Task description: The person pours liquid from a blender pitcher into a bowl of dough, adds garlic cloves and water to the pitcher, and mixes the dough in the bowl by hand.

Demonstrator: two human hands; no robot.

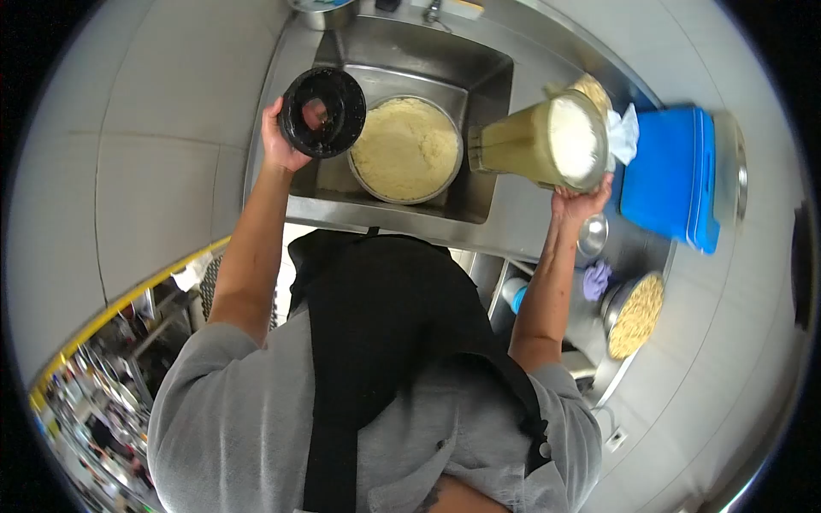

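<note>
My left hand (284, 141) grips a round black plastic piece (344, 111), like a deep lid or bowl, above the left edge of the sink. A pinkish patch shows at its middle; I cannot tell what that is. On the right, my right hand (583, 202) holds a large see-through blender jar (522, 141) by its wide end, tilted on its side over the counter. Yellowish contents and a white, foamy-looking mass show inside it. Between my hands, a round metal bowl full of pale yellow mash (405, 150) sits in the sink.
The steel sink (492, 184) has a raised front edge. To the right stand a blue bin (663, 171), a small metal bowl (593, 235), a purple cloth (596, 280) and a metal bowl of pale pieces (637, 316). A metal pot (325, 15) is at the back left.
</note>
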